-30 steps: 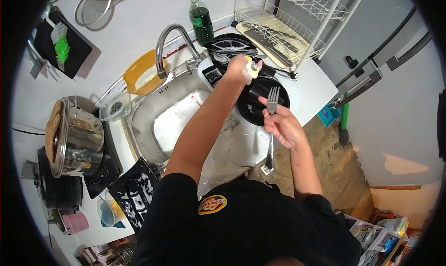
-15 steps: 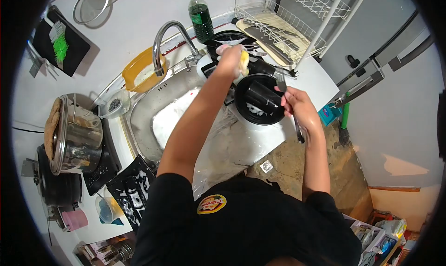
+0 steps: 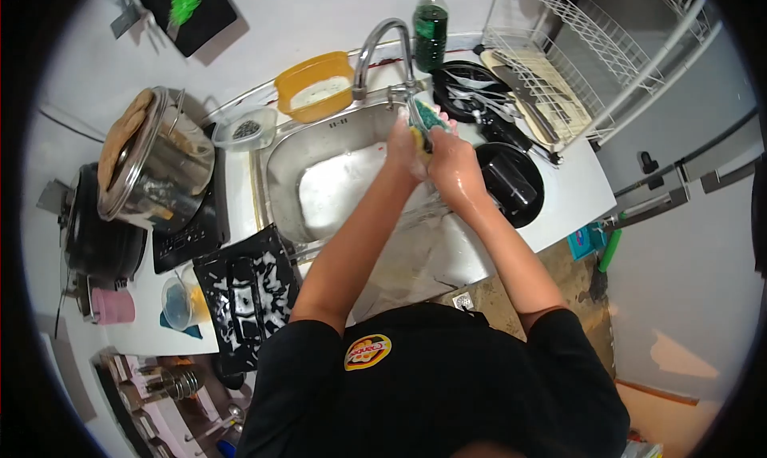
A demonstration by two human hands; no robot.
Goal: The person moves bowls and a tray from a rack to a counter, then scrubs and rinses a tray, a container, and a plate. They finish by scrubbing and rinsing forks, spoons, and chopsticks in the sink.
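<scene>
One sponge (image 3: 427, 122), yellow with a green scouring face, sits between two wet, soapy hands over the right rim of the single steel sink (image 3: 319, 188), just below the spout of the one curved faucet (image 3: 382, 41). The left hand (image 3: 403, 145) has its fingers wrapped tight on the sponge. The right hand (image 3: 452, 161) presses against the sponge's other side, but its fingers are mostly hidden by its own back, so I cannot tell what they clasp. Both forearms stretch forward from the black shirt and meet at the wrists, the left crossing the sink's front rim, the right over the wet counter (image 3: 559, 206). Just right of the hands stands one black bowl (image 3: 515, 182), and behind them one black dish (image 3: 467, 86) crowded with utensils touches the white wire rack (image 3: 559, 74). One green bottle (image 3: 431, 22) stands behind the faucet, one orange tub (image 3: 315, 86) to its left, then one small clear tub (image 3: 248, 126). One steel pot (image 3: 156, 164) and one soapy black tray (image 3: 248, 290) crowd the left side. The sink basin holds only foam, leaving open room below and left of the hands, while their right side is hemmed in by the bowl and rack.
</scene>
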